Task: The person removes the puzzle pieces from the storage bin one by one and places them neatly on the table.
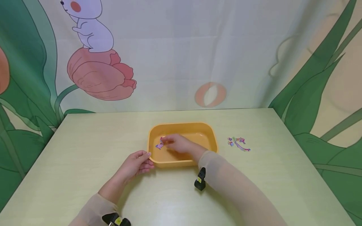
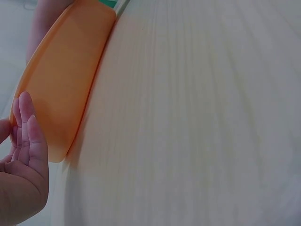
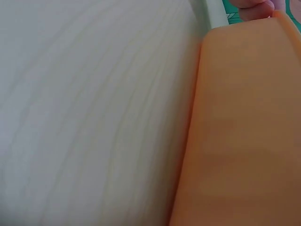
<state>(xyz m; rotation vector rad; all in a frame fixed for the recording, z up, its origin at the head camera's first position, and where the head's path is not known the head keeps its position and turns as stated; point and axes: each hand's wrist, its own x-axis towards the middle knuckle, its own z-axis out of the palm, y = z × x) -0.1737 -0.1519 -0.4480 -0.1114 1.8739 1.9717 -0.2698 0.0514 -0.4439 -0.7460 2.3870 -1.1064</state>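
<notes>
A yellow-orange plastic tray (image 1: 181, 164) stands on the table. My left hand (image 1: 137, 164) pinches its front left corner, thumb on the rim and fingers against the outer wall; the left wrist view shows this hand (image 2: 26, 160) beside the tray wall (image 2: 70, 70). Reaching over the front rim, my right hand (image 1: 179, 143) is inside the tray. Its fingertips meet a small pink and purple flat cutout (image 1: 159, 146), perhaps a sticker, at the tray's left side. Whether they pinch it is hard to tell, as the thumb is hidden.
Several similar small colourful cutouts (image 1: 241, 147) lie close together on the pale wooden table (image 1: 93, 150), to the right of the tray. A printed cloth (image 1: 175, 62) with a cartoon animal and plants hangs behind the table's far edge.
</notes>
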